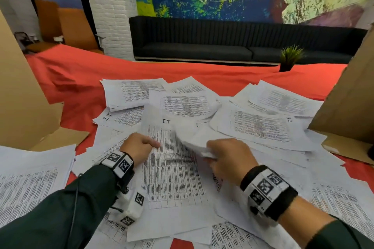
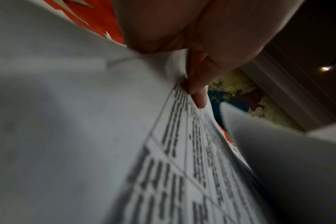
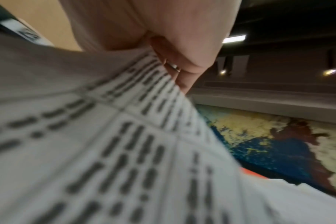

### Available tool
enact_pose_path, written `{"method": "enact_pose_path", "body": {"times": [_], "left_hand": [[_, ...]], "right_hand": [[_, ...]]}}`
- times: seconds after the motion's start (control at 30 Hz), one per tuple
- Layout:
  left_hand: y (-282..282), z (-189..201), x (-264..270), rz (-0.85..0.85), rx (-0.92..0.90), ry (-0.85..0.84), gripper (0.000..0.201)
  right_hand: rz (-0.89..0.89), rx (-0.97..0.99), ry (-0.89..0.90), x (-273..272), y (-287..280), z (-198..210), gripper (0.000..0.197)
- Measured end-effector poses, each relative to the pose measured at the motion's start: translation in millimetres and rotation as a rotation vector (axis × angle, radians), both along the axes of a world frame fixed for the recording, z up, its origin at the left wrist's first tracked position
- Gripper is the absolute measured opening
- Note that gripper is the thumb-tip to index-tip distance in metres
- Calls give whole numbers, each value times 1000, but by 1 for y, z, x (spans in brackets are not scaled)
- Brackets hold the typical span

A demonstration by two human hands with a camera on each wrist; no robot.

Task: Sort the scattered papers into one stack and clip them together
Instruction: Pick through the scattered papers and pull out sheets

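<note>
Gathering the scattered papers (image 1: pixel 261 125)

Our left hand (image 1: pixel 139 147) pinches one sheet (image 1: pixel 170 170) steady; our right hand (image 1: pixel 228 157) grips a bundle (image 1: pixel 192 137) to add.

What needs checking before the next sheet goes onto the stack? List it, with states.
1. Left hand grips the printed sheet: ok.
2. Right hand holds the lifted bundle: ok.
3. Bundle edges squared: not ok, it is bent and blurred.
4. Papers gathered into one stack: not ok, loose sheets cover the red cloth.
5. Clip located: cannot tell, none in view.
</note>
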State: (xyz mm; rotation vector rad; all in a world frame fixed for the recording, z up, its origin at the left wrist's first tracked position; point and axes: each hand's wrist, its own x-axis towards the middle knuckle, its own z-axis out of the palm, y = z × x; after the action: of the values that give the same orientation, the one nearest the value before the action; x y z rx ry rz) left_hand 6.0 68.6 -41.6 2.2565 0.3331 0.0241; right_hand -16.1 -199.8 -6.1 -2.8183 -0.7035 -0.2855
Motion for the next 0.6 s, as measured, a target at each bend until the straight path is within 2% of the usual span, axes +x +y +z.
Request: {"method": "enact_pose_path", "body": {"times": [0.07, 0.13, 0.23, 0.3, 0.33, 0.4, 0.47, 0.5, 0.6], "left_hand": [[5, 4, -3, -25, -32, 18, 35], [9, 8, -4, -60, -73, 72, 20], [7, 11, -5, -56, -142, 171, 61], [7, 6, -2, -27, -184, 206, 77], [7, 4, -2, -20, -170, 229, 78], [9, 1, -3, -37, -100, 259, 55], [11, -1, -4, -73, -93, 240, 38], [13, 0, -5, -82, -98, 211, 33], [23, 8, -10, -31, -109, 110, 28]], "right_hand": [[39, 15, 4, -6, 8, -8, 21], [53, 28, -84, -9, 15, -13, 28], [130, 28, -237, -14, 32, -17, 30], [195, 18, -262, -21, 47, -21, 28], [225, 27, -261, -25, 54, -23, 27], [287, 62, -221, -34, 65, -27, 20], [316, 83, -57, -37, 71, -24, 16], [310, 67, 103, -37, 71, -21, 28], [343, 25, 503, -33, 59, -13, 80]]}}
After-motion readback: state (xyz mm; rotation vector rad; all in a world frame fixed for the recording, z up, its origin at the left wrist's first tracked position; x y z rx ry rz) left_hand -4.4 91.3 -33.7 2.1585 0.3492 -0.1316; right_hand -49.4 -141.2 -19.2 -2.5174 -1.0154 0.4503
